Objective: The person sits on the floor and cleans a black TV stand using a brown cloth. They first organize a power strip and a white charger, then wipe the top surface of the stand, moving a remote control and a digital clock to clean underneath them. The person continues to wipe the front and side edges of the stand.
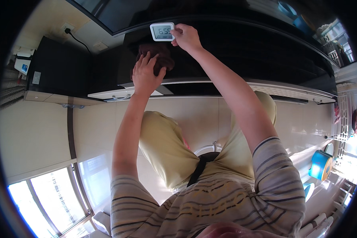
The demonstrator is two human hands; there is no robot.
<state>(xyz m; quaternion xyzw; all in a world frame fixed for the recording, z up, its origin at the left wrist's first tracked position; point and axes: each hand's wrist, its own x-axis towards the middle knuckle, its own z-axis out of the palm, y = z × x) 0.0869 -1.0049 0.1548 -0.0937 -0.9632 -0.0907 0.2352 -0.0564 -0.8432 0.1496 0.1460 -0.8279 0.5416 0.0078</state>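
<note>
A white-rimmed digital clock [162,32], its screen facing the camera, is just beyond a bunched dark-brown cloth [163,58].

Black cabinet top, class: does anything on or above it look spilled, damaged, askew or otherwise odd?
Nothing stands out. The brown cloth is crumpled under the left hand, and the right hand grips the white digital clock by its edge; no spill or damage shows.

Marked things: a white-framed digital clock [157,37], a striped shirt [162,216] and two labelled surfaces.
The clock's display has large dark digits above a smaller row; yellow lettering crosses the shirt's front; a white label [36,77] on the black surface [61,71] and a blue label [24,67] at far left are too small to read.
</note>
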